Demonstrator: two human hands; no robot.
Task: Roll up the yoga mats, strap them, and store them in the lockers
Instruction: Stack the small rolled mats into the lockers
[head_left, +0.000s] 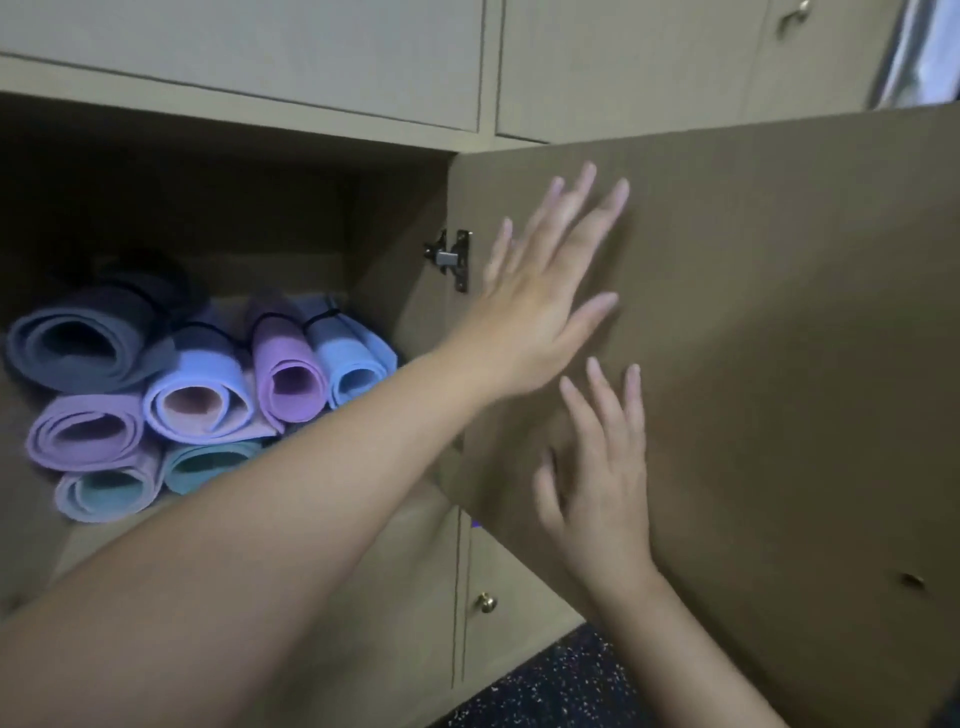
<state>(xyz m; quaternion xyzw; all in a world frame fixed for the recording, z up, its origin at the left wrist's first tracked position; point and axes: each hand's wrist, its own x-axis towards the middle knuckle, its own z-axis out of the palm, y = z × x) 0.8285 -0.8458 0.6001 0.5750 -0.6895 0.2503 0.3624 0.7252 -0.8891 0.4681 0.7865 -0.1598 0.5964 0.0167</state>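
**Both hands flat on the open locker door**

Right hand (602, 499) and left hand (540, 306) lay with fingers straight and spread against the locker door (779, 312), gripping nothing. Behind, rolled, strapped yoga mats (197, 395) sat stacked inside the locker (218, 197).

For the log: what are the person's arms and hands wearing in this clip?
Nothing visible. The left hand and right hand are bare, with no gloves, rings, watch or bands showing. Both forearms are uncovered as far as the frame shows; no sleeve comes into view.
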